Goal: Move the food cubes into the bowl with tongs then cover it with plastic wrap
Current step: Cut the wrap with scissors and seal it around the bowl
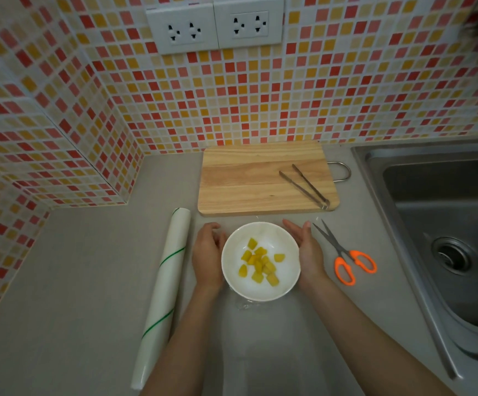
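Note:
A white bowl (233,284) sits on the grey counter and holds several yellow food cubes (259,263). A clear sheet of plastic wrap (243,305) lies over the bowl, with its edge crumpled at the near side. My left hand (207,257) presses against the bowl's left side, fingers curled. My right hand (307,250) is flat against the right side, fingers straight. Metal tongs (306,185) lie on the wooden cutting board (243,181) behind the bowl. The plastic wrap roll (165,290) lies to the left.
Orange-handled scissors (344,257) lie open to the right of the bowl. A steel sink (443,230) takes up the right side. The tiled wall with two sockets (215,24) rises behind the board and along the left.

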